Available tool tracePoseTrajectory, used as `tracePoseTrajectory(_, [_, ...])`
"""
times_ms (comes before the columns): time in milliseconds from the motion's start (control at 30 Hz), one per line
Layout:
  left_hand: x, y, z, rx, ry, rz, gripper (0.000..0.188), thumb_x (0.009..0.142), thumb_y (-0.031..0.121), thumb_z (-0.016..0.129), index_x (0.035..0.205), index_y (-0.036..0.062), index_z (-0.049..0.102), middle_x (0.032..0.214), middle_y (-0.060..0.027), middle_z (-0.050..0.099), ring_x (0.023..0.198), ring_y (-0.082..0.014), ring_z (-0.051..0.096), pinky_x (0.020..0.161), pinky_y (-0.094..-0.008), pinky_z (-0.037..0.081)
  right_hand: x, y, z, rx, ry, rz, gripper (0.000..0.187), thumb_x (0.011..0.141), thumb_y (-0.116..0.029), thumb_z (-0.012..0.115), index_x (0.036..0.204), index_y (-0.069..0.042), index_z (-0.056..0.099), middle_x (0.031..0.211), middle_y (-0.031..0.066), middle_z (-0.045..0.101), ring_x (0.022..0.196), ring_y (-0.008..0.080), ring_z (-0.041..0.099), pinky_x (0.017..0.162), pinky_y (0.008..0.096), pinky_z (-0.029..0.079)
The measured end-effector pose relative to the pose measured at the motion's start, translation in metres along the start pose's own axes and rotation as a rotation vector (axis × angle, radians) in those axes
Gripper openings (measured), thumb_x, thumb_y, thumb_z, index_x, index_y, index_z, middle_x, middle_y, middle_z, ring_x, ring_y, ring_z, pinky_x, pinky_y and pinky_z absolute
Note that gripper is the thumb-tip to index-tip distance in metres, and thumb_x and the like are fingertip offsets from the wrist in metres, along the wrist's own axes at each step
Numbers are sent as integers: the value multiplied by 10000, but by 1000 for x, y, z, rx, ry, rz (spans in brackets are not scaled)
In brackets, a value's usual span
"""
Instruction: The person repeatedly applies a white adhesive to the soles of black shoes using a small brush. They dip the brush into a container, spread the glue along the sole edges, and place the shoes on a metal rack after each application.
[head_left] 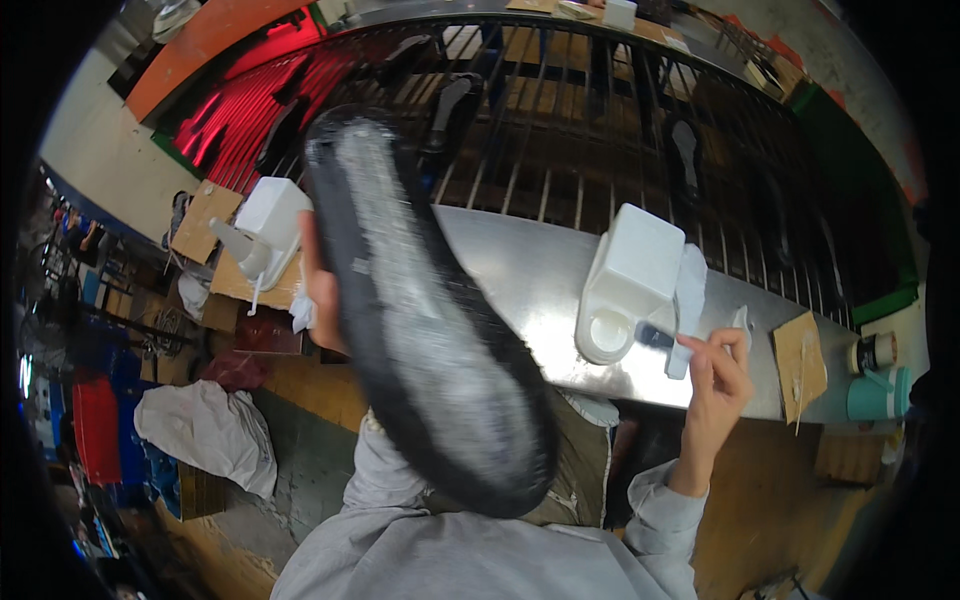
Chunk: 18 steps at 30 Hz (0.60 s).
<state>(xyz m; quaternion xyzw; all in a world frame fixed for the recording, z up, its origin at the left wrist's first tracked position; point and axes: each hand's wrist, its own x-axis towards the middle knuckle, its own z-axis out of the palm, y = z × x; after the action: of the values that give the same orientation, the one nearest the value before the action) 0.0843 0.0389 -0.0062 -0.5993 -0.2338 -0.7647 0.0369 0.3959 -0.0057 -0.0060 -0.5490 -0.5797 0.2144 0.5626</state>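
Your left hand [322,295] grasps the black sole [425,325], grey-streaked, left of the round-cupped white container [637,265] on the metal bench [515,250]; whether your curled right hand [717,382] holds anything is unclear.

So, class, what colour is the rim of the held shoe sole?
The rim is black, best seen in the head view.

Looks down and forward from person's head, left of side-by-side pair, through wide fisheye bending edges toward dark rim. Shows grey sweatshirt [450,560] below, black sole [430,350] close to lens, desk [500,250] midway, barred rack [547,195] beyond.
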Motion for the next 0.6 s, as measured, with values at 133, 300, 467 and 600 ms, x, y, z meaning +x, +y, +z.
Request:
tracePoseTrajectory(133, [-6,6,18,252,-3,155,474,962,318,659,1381,285,439,1629,-183,201,1499,-495,223,1189,-584,358,-4,-48,10,61,-121,-297,381,603,-286,931,939,-128,840,922,14,450,856,165,471,724,280,356])
tracePoseTrajectory(300, [-4,23,21,159,-92,50,392,960,282,654,1304,407,516,1590,-184,278,1476,-550,209,1191,-609,337,-1,-75,27,62,-130,-383,451,530,-281,956,953,-168,845,906,1,424,843,163,454,706,283,345])
tracePoseTrajectory(467, [0,39,28,160,-147,77,511,903,261,702,1326,449,485,1581,-144,299,1437,-592,235,1166,-628,370,13,-81,39,13,-39,-475,469,539,-255,953,985,-171,838,911,0,426,834,162,444,707,290,343])
tracePoseTrajectory(600, [-2,49,34,161,-191,121,609,858,243,741,1344,482,461,1573,-113,316,1405,-625,256,1146,-643,397,25,-86,40,23,1,-512,444,561,-228,945,983,-150,832,917,1,422,832,159,437,711,292,341])
